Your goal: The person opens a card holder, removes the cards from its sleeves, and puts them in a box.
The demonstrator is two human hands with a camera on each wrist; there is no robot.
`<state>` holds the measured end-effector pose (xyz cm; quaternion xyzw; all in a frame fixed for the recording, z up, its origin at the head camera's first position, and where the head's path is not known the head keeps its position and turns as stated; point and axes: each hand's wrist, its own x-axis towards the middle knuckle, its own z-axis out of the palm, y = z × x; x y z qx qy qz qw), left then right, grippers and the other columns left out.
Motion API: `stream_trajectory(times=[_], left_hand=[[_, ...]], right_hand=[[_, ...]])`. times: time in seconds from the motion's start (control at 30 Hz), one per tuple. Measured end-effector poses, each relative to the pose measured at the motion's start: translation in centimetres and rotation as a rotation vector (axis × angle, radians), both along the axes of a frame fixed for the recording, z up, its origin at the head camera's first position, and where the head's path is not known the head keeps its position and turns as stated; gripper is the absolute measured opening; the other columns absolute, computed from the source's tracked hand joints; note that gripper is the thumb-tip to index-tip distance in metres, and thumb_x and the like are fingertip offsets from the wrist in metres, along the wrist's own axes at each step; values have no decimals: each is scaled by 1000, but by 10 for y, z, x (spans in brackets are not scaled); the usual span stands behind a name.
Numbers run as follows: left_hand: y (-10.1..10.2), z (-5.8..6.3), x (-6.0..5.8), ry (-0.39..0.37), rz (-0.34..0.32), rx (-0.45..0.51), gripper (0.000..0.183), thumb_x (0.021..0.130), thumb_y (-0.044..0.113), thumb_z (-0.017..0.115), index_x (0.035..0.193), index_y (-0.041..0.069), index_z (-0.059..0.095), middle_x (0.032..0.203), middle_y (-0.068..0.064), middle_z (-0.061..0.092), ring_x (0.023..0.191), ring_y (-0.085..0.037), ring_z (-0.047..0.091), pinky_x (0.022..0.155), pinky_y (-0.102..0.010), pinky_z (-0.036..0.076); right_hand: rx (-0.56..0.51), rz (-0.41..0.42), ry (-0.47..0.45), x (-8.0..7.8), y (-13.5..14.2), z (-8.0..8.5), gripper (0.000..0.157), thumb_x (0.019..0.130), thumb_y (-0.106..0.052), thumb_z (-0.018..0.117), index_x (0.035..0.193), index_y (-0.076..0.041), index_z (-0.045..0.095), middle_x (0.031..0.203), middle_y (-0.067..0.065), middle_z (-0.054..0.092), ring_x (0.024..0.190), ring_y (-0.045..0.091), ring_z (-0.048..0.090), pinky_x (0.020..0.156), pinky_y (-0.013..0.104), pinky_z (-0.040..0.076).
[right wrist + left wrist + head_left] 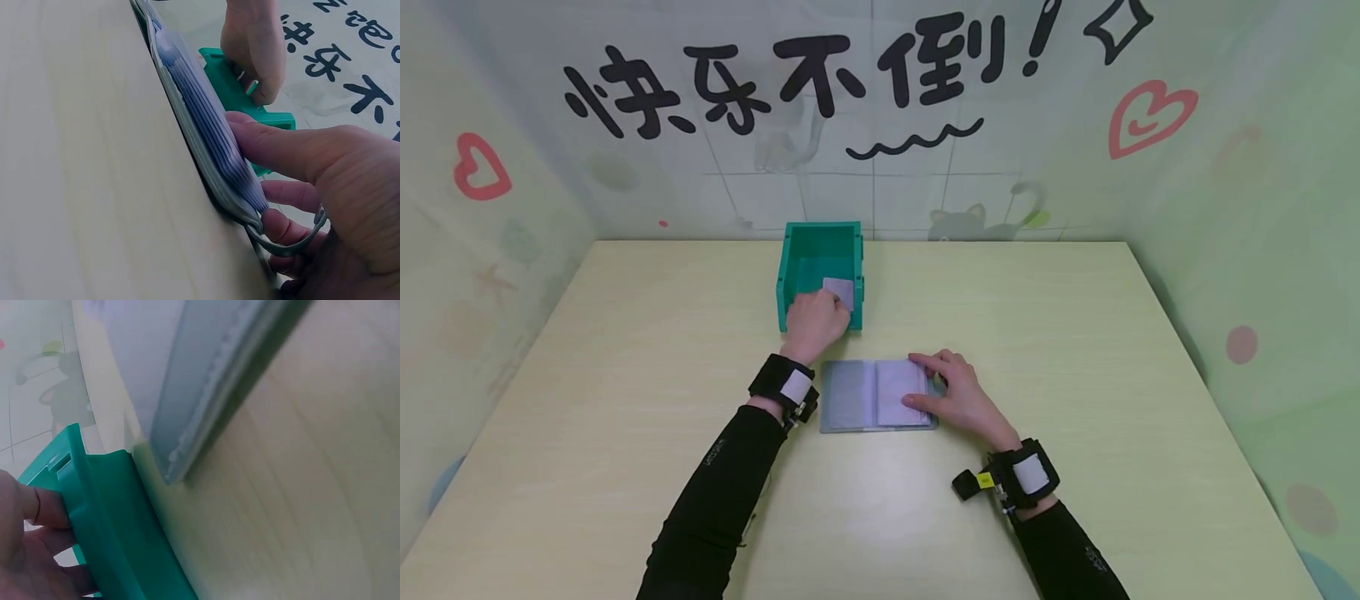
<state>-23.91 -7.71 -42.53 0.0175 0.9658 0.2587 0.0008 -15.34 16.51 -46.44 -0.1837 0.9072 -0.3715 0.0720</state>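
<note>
An open card holder [848, 396] with a grey-blue cover and a stack of clear lilac sleeves lies on the table. My right hand [958, 400] grips its right side, the thumb on the sleeves. In the right wrist view, the fingers of the right hand [350, 194] sit at the edge beside a thin strap loop [290, 247]. My left hand [816, 321] reaches over the near rim of a green bin [782, 275]. A pale lilac card [839, 289] shows beside its fingers, whose tips are hidden. In the left wrist view, the left hand [37, 550] meets the bin wall [119, 531].
The bin stands near the back edge of the light wooden table [647, 375], just behind the card holder. A printed backdrop [880, 192] rises behind the table and along both sides. Black straps with small cameras [966, 485] circle both wrists.
</note>
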Motion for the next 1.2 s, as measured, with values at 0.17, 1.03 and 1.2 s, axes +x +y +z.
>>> stream_trajectory(times=[0.17, 1.03, 1.2], left_hand=[[1, -1, 9, 61, -5, -16, 41, 101, 18, 41, 68, 0, 59, 76, -18, 60, 89, -38, 56, 80, -46, 45], [-16, -14, 80, -272, -309, 465, 38, 103, 39, 56, 97, 8, 77, 93, -6, 75, 85, -14, 67, 82, -30, 55], [-20, -15, 81, -252, -294, 462, 42, 101, 44, 57, 108, 8, 77, 100, -8, 76, 89, -16, 67, 78, -29, 53]], right_hand=[[10, -13, 12, 0, -1, 0, 60, 85, -28, 80, 138, -9, 59, 107, 11, 58, 103, 27, 47, 89, 37, 33], [-97, 26, -93, -4, -26, 27, 38, 105, -32, 50, 98, -8, 78, 86, 4, 69, 83, 17, 55, 76, 30, 41], [-27, 119, 5, -5, -37, 25, 38, 107, -27, 45, 105, -10, 80, 97, 6, 74, 95, 23, 61, 89, 42, 37]])
